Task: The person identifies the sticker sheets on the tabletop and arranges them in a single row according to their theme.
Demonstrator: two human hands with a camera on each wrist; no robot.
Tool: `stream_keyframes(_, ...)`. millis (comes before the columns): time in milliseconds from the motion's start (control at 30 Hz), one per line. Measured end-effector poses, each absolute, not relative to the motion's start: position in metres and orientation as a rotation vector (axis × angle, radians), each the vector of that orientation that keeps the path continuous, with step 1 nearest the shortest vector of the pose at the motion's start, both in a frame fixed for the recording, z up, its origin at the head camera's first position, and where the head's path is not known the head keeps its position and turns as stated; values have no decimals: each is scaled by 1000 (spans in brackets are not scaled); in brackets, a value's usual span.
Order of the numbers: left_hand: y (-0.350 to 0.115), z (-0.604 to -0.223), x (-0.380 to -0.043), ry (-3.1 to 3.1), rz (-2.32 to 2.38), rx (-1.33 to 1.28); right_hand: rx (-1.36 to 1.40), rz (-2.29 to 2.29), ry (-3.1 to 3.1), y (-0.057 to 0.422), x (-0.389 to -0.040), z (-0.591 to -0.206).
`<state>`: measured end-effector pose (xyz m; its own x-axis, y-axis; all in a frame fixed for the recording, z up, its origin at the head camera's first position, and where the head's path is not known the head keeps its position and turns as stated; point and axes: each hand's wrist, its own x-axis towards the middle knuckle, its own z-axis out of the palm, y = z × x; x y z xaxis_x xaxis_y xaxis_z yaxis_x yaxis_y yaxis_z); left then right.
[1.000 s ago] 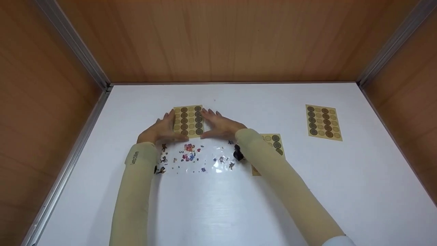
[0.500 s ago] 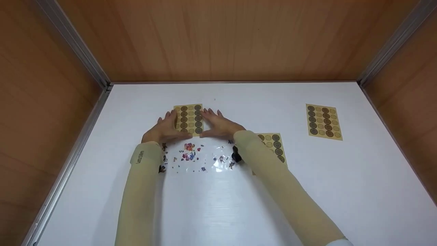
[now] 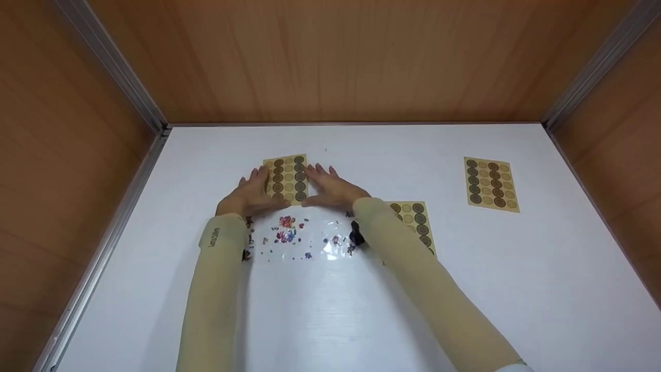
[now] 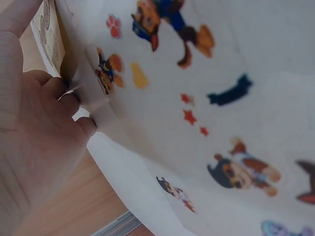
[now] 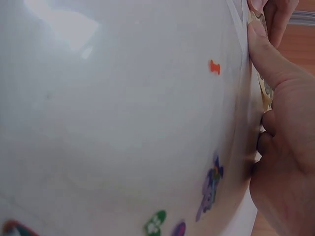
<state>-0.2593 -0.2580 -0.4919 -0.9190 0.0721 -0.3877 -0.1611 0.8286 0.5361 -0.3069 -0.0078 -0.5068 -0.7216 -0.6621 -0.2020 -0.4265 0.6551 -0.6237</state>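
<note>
A tan sheet of round stickers (image 3: 288,178), in light and dark columns, lies toward the left back of the white table. My left hand (image 3: 247,196) rests at its left side, fingers extended over the edge and thumb along the near edge. On the opposite side, my right hand (image 3: 333,190) has its fingertips at the right edge and its thumb by the near right corner. Both thumbs point toward each other. Just in front lies a clear sheet with small colourful cartoon stickers (image 3: 286,236), partly under my wrists. Cartoon dog figures (image 4: 241,172) show on it in the left wrist view.
Another tan sticker sheet (image 3: 421,222) lies partly beneath my right forearm. A third tan sheet (image 3: 491,184) is farther right. Wooden panels (image 3: 330,62) wall the table at the back and sides, with metal rails (image 3: 111,67) at the corners.
My left hand has moved slightly right, its fingers now overlapping the sheet's left edge. The sheet has shifted a little toward the back. The right hand stays almost still.
</note>
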Motion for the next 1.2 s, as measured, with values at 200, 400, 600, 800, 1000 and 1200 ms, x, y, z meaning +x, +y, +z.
stream_keyframes(200, -259, -492, -257, 2635, 804, -64, -785, -793, 2463, -11, -305, -507)
stream_keyframes(400, -257, -489, -255, 2639, 782, -14, -788, -788, 2461, -9, -304, -505)
stream_keyframes(600, -254, -487, -255, 2620, 737, 15, -856, -783, 2490, -8, -308, -508)
stream_keyframes(800, -256, -490, -253, 2612, 772, 8, -813, -872, 2480, -13, -306, -511)
stream_keyframes(1000, -257, -491, -251, 2596, 761, 16, -731, -1015, 2421, -20, -303, -509)
stream_keyframes(1200, -251, -488, -254, 2573, 775, 6, -649, -1439, 2099, -27, -302, -502)
